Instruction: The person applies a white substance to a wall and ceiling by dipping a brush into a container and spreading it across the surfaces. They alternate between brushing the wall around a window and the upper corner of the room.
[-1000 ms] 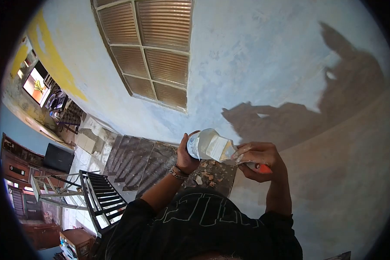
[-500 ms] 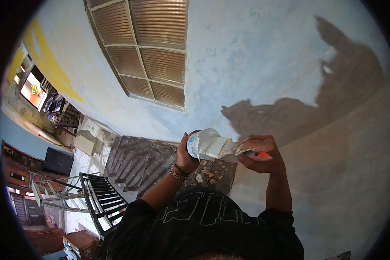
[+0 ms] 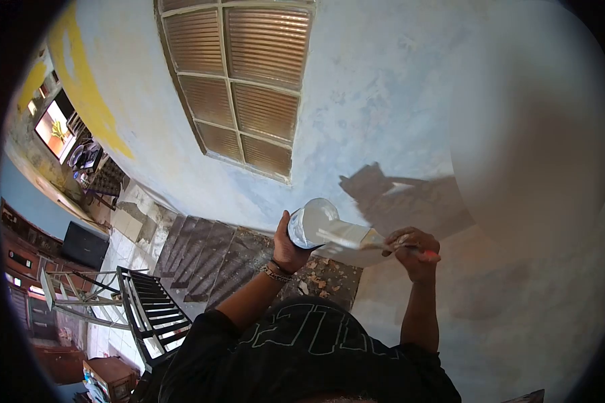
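Note:
My left hand (image 3: 290, 247) is wrapped round a small white paint container (image 3: 306, 225), whose open top faces right. In my right hand (image 3: 415, 251) is the handle of a wide paintbrush (image 3: 363, 236) with a reddish end. Pale paint coats the brush's bristles, which lie at the container's rim and look slightly blurred. Some fingers of my left hand are hidden behind the container. Both hands are in front of the pale blue-white wall (image 3: 376, 107), close to its lower part.
A window with ribbed panes (image 3: 262, 87) is set in the wall. Dark sheets (image 3: 208, 258) and debris (image 3: 329, 279) lie on the floor. A black slatted metal rack (image 3: 156, 305) stands at lower left, near a wooden cabinet (image 3: 114, 376). A hazy blur covers the wall's upper right.
My right hand has moved slightly down and right, drawing the brush back from inside the container to its rim. The view has shifted a little, and the shadow on the wall has changed shape.

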The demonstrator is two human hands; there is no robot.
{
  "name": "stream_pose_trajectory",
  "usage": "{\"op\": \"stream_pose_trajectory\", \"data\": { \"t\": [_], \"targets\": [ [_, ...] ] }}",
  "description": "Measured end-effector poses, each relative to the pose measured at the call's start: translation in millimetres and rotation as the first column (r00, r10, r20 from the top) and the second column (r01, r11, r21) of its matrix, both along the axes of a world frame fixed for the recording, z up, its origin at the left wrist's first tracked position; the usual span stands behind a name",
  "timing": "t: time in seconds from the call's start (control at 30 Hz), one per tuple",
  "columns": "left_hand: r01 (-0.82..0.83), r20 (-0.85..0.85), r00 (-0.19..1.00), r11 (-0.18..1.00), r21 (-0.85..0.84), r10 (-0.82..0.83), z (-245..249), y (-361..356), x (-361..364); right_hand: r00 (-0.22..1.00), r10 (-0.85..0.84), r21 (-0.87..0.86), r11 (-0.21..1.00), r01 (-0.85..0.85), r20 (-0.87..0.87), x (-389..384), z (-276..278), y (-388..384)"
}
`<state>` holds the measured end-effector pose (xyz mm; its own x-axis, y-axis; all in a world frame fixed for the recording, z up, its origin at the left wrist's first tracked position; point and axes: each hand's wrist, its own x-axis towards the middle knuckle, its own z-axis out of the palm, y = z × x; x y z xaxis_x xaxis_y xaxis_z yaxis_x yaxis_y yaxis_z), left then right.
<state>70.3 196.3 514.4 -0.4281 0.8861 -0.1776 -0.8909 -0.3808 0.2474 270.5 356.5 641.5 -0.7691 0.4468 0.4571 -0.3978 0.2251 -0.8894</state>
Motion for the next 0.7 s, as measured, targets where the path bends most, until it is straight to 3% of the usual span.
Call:
{"op": "stream_pose_trajectory", "data": {
  "t": [0.07,0.13,0.23,0.37,0.47,0.57,0.7],
  "targets": [
    [-0.021,-0.02,1.0,0.999,-0.03,0.02,-1.0,0.7,0.0,0.997,-0.07,-0.267,0.962,0.062,-0.023,-3.9,-10.7,-2.9],
    [-0.025,-0.029,0.999,1.0,-0.007,0.024,4.2,0.4,1.2,0.99,-0.139,-0.54,0.835,0.104,-0.024,-10.5,-20.9,-6.4],
    [-0.03,-0.036,0.999,0.999,0.019,0.031,1.4,0.9,1.0,0.98,-0.197,-0.686,0.718,0.12,-0.035,-18.5,-46.4,-4.0],
    [-0.034,-0.025,0.999,0.999,0.012,0.034,5.4,-0.1,2.1,0.966,-0.25,-0.737,0.641,0.213,0.062,-19.3,-57.1,-4.9],
    [-0.022,-0.077,0.997,1.0,0.005,0.022,-4.6,2.4,1.9,0.988,-0.055,-0.622,0.772,0.136,0.147,-5.3,-51.0,-2.4],
    [-0.019,-0.088,0.996,1.0,0.002,0.019,-2.0,3.5,2.7,0.986,0.069,-0.625,0.779,0.041,0.15,7.6,-60.9,3.2],
    [-0.008,-0.086,0.996,1.0,-0.013,0.007,8.8,6.0,4.1,0.993,0.117,-0.706,0.703,-0.084,-0.002,9.1,-56.0,-8.8]
  ]
}}
